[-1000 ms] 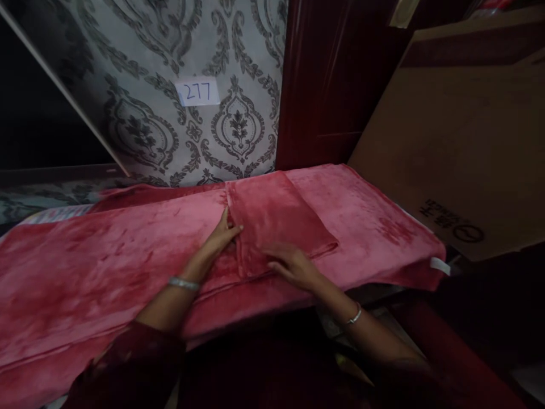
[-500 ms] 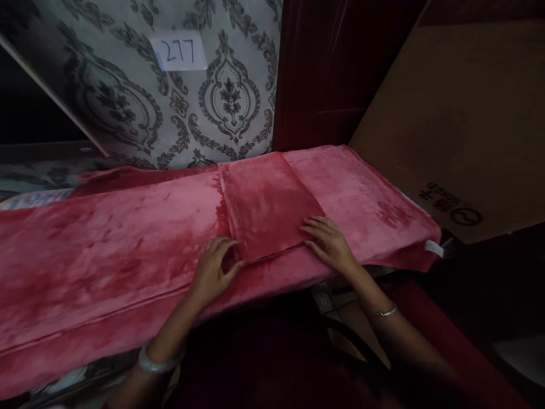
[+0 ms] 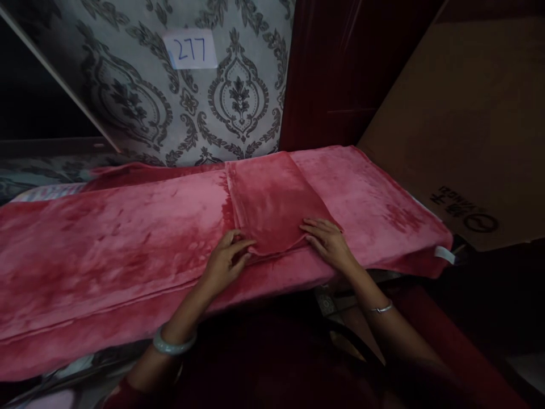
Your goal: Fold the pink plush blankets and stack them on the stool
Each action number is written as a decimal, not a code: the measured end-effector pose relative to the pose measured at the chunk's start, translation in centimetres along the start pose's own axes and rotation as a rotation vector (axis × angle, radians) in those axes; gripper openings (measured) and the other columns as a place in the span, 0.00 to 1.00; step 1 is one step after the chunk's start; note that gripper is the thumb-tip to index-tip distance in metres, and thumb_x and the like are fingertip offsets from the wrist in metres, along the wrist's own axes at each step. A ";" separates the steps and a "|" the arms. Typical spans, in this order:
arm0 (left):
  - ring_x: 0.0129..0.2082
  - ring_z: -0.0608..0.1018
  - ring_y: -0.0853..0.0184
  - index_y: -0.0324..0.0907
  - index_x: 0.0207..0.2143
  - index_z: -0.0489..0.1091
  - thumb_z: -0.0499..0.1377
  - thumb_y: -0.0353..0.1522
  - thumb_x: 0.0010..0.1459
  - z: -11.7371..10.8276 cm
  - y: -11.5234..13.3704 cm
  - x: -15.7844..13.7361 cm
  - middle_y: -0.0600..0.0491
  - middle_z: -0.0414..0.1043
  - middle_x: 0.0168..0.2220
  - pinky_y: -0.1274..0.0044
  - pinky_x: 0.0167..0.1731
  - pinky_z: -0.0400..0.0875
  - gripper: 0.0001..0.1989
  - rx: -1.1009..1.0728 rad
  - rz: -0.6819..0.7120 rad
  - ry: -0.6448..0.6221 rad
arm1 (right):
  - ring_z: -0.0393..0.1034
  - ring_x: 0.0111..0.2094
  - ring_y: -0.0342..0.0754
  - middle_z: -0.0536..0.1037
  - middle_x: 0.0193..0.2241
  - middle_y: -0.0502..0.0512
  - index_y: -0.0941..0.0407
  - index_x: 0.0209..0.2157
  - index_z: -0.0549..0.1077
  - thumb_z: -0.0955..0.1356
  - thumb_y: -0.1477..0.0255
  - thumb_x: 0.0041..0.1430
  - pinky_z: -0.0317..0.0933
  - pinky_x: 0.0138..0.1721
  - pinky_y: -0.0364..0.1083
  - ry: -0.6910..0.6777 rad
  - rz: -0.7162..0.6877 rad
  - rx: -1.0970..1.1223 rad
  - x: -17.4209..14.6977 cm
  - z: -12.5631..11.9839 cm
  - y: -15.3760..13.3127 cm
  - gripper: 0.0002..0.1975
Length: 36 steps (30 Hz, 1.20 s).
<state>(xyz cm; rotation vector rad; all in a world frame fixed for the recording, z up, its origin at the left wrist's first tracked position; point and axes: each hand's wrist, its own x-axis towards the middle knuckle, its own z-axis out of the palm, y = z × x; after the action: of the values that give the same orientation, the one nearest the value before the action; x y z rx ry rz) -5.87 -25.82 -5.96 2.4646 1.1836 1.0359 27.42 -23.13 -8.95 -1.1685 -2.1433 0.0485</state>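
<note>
A folded piece of red plush cloth [image 3: 276, 199], smooth and roughly square, lies across a longer pink-red plush blanket [image 3: 162, 227]. At its near left corner, the thumb and fingers of my left hand [image 3: 227, 258] are closed on the cloth's edge, which rises slightly there. My right hand [image 3: 327, 241] rests near the other front corner, fingers stretched flat over the cloth and thumb by its front edge. Between the two hands the front edge bows a little. Whether the right thumb is under the edge I cannot tell.
Behind the blanket is a patterned wall [image 3: 238, 96] bearing a paper marked 277 [image 3: 191, 49]. A dark red panel [image 3: 327, 74] stands beside it. A large cardboard box [image 3: 468, 125] leans at the right. A white tag [image 3: 445, 254] hangs at the blanket's right end.
My left fingers have closed on the near left corner and lifted it slightly. The right hand stays at its place on the cloth. The view has shifted a little.
</note>
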 end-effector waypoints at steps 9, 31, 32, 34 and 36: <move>0.53 0.77 0.62 0.43 0.44 0.76 0.51 0.20 0.57 0.1 -1.5 1.3 0.47 0.75 0.52 0.68 0.51 0.74 0.19 -0.003 0.057 -0.025 | 0.74 0.54 0.56 0.80 0.53 0.59 0.49 0.53 0.79 0.63 0.74 0.67 0.67 0.55 0.61 0.036 0.016 0.041 0.2 0.5 0.4 0.19; 0.41 0.80 0.64 0.41 0.41 0.76 0.55 0.32 0.60 -0.3 -1.0 2.5 0.49 0.80 0.40 0.72 0.43 0.75 0.11 -0.247 -0.203 0.038 | 0.76 0.51 0.57 0.82 0.49 0.59 0.52 0.50 0.80 0.66 0.68 0.66 0.69 0.54 0.60 0.033 0.124 0.107 1.1 0.7 0.0 0.15; 0.42 0.80 0.63 0.41 0.42 0.76 0.58 0.34 0.61 -0.2 -0.9 2.6 0.49 0.80 0.41 0.71 0.44 0.75 0.10 -0.209 -0.180 0.035 | 0.76 0.51 0.57 0.82 0.48 0.59 0.52 0.49 0.80 0.66 0.69 0.66 0.69 0.54 0.60 0.031 0.121 0.099 1.1 0.7 0.0 0.14; 0.43 0.80 0.62 0.41 0.44 0.76 0.62 0.37 0.59 0.0 -0.9 2.6 0.48 0.79 0.43 0.69 0.46 0.75 0.12 -0.136 -0.123 0.019 | 0.76 0.51 0.57 0.82 0.48 0.58 0.51 0.49 0.80 0.66 0.69 0.66 0.69 0.53 0.60 0.028 0.116 0.089 1.1 0.7 0.0 0.14; 0.46 0.79 0.60 0.41 0.48 0.75 0.63 0.38 0.59 0.3 -1.0 2.6 0.46 0.78 0.45 0.67 0.48 0.75 0.16 -0.083 -0.069 -0.010 | 0.76 0.51 0.57 0.82 0.48 0.58 0.50 0.49 0.80 0.67 0.70 0.65 0.69 0.53 0.61 0.017 0.114 0.088 1.3 0.6 0.0 0.14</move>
<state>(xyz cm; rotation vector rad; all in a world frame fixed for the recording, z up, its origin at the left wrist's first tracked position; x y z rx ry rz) -5.18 -23.19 -5.33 2.3470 1.1891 1.0309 26.63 -21.98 -8.74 -1.2337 -2.0371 0.1816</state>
